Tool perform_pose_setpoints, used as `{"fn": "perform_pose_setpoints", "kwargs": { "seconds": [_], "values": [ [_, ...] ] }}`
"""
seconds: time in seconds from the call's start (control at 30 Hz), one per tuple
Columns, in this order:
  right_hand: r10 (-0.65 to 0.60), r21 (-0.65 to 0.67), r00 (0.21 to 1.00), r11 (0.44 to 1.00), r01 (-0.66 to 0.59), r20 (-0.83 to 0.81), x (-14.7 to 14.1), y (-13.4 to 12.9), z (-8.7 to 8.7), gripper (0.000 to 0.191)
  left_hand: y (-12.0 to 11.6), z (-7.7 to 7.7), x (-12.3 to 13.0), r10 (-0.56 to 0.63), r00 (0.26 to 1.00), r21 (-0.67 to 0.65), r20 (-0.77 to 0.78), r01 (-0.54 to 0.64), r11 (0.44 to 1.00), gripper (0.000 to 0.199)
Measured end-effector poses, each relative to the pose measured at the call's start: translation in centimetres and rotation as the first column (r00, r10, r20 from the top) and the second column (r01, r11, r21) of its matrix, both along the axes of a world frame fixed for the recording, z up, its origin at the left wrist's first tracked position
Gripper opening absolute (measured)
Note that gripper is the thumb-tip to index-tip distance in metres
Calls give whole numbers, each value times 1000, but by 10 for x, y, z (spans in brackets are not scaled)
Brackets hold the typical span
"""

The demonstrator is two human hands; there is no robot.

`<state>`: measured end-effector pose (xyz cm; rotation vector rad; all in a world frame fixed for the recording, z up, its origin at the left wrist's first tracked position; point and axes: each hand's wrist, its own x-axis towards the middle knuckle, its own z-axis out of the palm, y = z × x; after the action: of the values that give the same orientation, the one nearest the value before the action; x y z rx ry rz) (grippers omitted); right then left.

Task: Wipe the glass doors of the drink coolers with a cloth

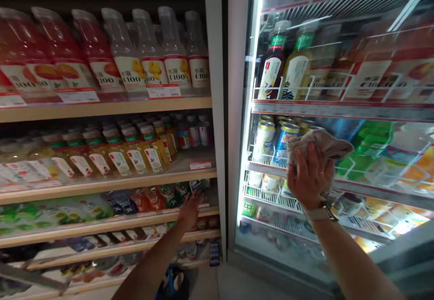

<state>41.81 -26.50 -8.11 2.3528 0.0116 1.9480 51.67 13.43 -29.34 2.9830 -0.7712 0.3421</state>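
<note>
My right hand (310,178) presses a greyish cloth (320,142) against the glass door (352,155) of a lit drinks fridge. Its fingers lie over the cloth, which bunches out past the fingertips on the right. A watch (327,207) is on that wrist. On the other side, my left hand (190,208) reaches to a lower shelf, fingers stretched out and apart. It is close to a dark-labelled bottle (196,186) at the shelf's right end; whether it touches the bottle or the shelf edge I cannot tell. Nothing shows in its grasp.
Bottles of juice (129,60) and tea drinks (135,148) fill the left shelves, with price tags (164,91) along the edges. A pale upright panel (217,110) divides the shelves from the fridge. Behind the glass stand cans (285,142) and bottles. A phone-like dark object (214,253) is low down.
</note>
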Motion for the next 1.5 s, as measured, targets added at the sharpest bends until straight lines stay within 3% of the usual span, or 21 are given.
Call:
{"fn": "perform_pose_setpoints", "kwargs": {
  "seconds": [0.13, 0.23, 0.33, 0.43, 0.5, 0.57, 0.63, 0.7, 0.77, 0.83, 0.87, 0.93, 1.0, 1.1, 1.2, 1.27, 1.37, 1.5],
  "values": [
    [-6, -5, 1000, 1000, 6, 10, 0, 1, -2, 46, 6, 12, 38, -49, 997, 70, -55, 53, 996, 67],
    [-57, 8, 998, 998, 58, -32, 0, -1, -4, 46, 13, 27, 48, -32, 999, 64, -33, 34, 997, 66],
    [-79, 43, 996, 996, 81, -50, 3, -2, -7, 46, 10, 39, 30, -70, 997, 44, 10, 70, 997, 66],
    [-64, 75, 998, 995, 66, -28, 5, 0, -8, 48, -15, 48, -10, -273, 962, 66, 5, 272, 960, 61],
    [-52, 84, 999, 995, 53, -17, 5, 4, -8, 51, -46, 63, -42, -457, 890, 83, -11, 456, 886, 58],
    [-20, 97, 1000, 995, 22, -24, 2, 12, -7, 56, -85, 91, -70, -621, 782, 60, 41, 619, 783, 59],
    [66, 130, 997, 990, -59, -47, -2, 21, -5, 59, -132, 132, -90, -766, 576, -53, 284, 807, 588, 61],
    [203, 205, 977, 961, -186, -65, -7, 30, -2, 59, -180, 175, -100, -740, 477, -199, 474, 877, 438, 65],
    [356, 294, 933, 898, -327, -50, -16, 34, 2, 58, -225, 210, -103, -652, 522, -381, 549, 851, 361, 66],
    [501, 362, 864, 813, -456, -37, -28, 30, 6, 58, -262, 230, -102, -580, 598, -515, 553, 793, 327, 65],
    [559, 381, 828, 775, -504, -40, -35, 24, 8, 58, -276, 233, -101, -547, 629, -546, 553, 769, 332, 65],
    [603, 388, 797, 744, -544, -39, -51, 8, 12, 55, -298, 234, -99, -444, 677, -550, 587, 736, 395, 65],
    [527, 351, 850, 795, -495, 6, -65, -17, 17, 53, -312, 235, -94, -258, 693, -515, 673, 689, 510, 63],
    [281, 227, 958, 931, -287, 56, -76, -61, 28, 56, -321, 250, -80, -1, 569, -431, 822, 624, 651, 61],
    [61, 81, 998, 995, -61, 1, -71, -102, 43, 62, -324, 275, -63, 41, 426, -325, 904, 622, 713, 53],
    [-17, 2, 1000, 1000, 17, -14, -64, -119, 49, 64, -328, 283, -55, 37, 392, -297, 919, 629, 719, 47],
    [-51, -32, 999, 998, 51, 0, -58, -125, 51, 65, -337, 269, -54, 63, 397, -317, 916, 619, 718, 46],
    [-21, -17, 1000, 1000, 21, 11, -60, -122, 50, 67, -349, 224, -66, 98, 395, -338, 913, 602, 724, 45]
  ]
}}
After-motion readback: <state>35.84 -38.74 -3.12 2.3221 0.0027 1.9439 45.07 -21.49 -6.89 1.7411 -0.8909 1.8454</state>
